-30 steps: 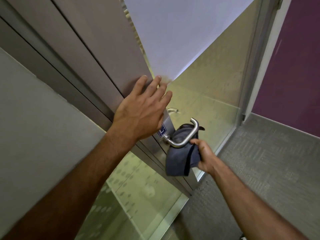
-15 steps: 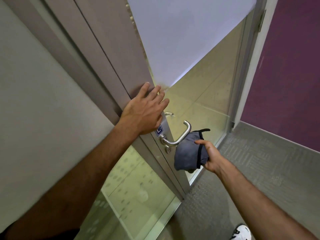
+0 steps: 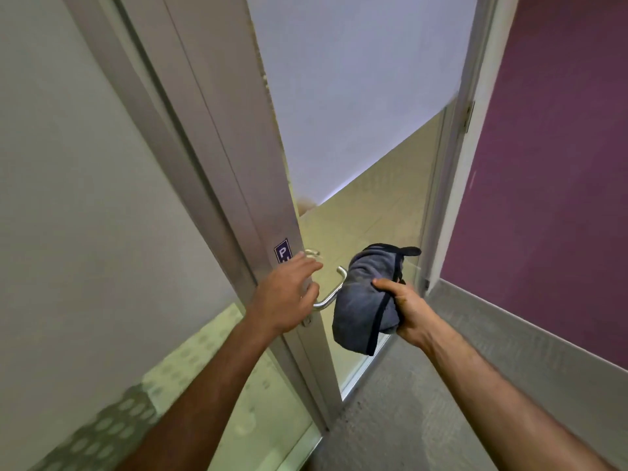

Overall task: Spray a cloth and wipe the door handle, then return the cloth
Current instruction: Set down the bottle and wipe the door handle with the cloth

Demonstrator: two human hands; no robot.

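A silver lever door handle [image 3: 331,294] sticks out from the metal edge of a glass door [image 3: 272,205]. My right hand [image 3: 404,309] is shut on a bunched grey cloth [image 3: 365,300] with black trim, held just right of the handle's end. My left hand [image 3: 289,295] lies with spread fingers on the door's edge over the base of the handle, and hides the lower part of a small purple sign [image 3: 282,251]. No spray bottle is in view.
The door has a frosted upper pane [image 3: 356,96] and clear glass below. A grey wall panel [image 3: 68,198] is on the left, a purple wall [image 3: 550,164] on the right. Grey carpet [image 3: 424,402] lies beneath.
My left hand slid down the door edge to the base of the handle. My right hand pulled the cloth off the handle and to its right. The view tilted upward.
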